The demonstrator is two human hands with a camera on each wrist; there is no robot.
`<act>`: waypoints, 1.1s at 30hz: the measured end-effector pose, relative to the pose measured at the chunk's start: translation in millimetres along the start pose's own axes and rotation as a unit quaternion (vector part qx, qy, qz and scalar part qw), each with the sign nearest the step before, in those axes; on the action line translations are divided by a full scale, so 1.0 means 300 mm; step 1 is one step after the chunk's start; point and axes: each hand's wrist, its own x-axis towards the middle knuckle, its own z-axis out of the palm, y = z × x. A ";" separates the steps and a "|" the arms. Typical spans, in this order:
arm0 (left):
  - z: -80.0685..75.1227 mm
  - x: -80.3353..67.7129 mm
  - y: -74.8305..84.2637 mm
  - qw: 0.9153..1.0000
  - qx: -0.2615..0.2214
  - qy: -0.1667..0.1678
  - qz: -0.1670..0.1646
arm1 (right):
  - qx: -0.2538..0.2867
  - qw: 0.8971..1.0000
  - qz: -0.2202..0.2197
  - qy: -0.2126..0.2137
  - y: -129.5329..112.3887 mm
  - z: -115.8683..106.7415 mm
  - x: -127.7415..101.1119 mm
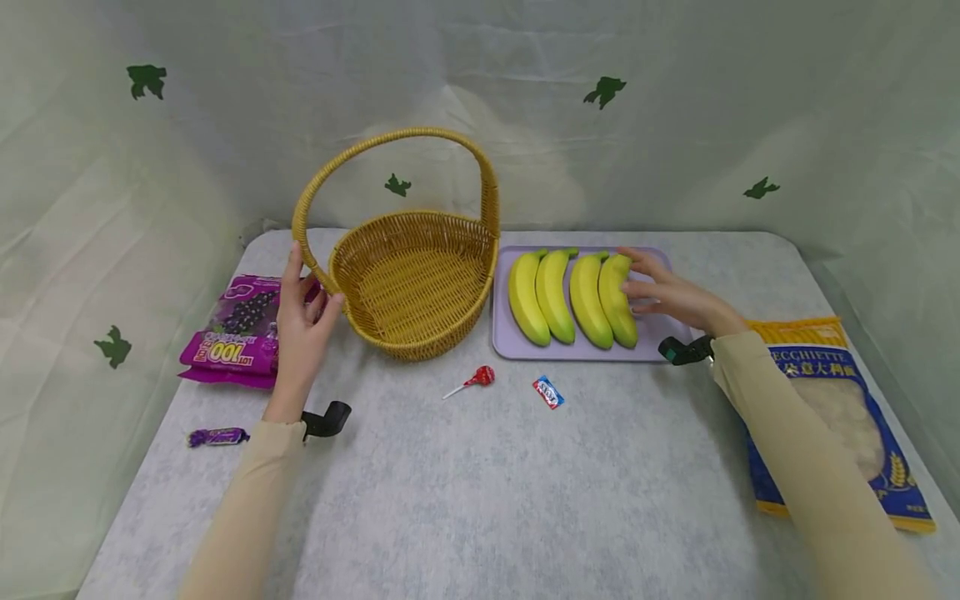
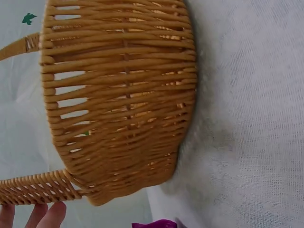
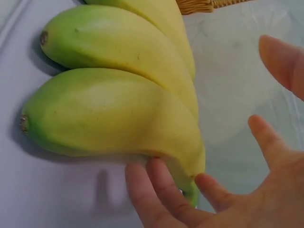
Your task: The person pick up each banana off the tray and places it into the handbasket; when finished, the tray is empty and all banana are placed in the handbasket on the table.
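At the left of the head view lie a purple candy bag [image 1: 238, 331] and a small purple sweet [image 1: 217, 436]. Just right of them the left hand [image 1: 302, 321] holds the handle base of the wicker basket [image 1: 411, 283], fingers curled round it. Centre-low on the desk [image 1: 480, 483] sit a lollipop [image 1: 474, 379] and a wrapped candy [image 1: 548, 392]. On the lilac tray [image 1: 510, 343], 4 bananas [image 1: 572, 297] lie with long axes running away from the viewer; the right hand [image 1: 670, 293], its grip wide, touches the rightmost one from the right. A pasta bag [image 1: 840, 417] lies far right.
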 end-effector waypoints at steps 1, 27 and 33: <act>0.000 0.002 -0.004 1.000 0.007 -0.001 0.001 | -0.005 1.000 0.008 -0.003 0.000 -0.001 0.006; -0.001 0.029 -0.069 0.996 0.087 -0.012 0.024 | -0.102 0.993 0.040 0.043 -0.024 0.043 0.051; -0.001 0.030 -0.064 0.995 0.093 -0.010 0.018 | -0.107 0.993 0.009 0.047 -0.105 0.087 0.036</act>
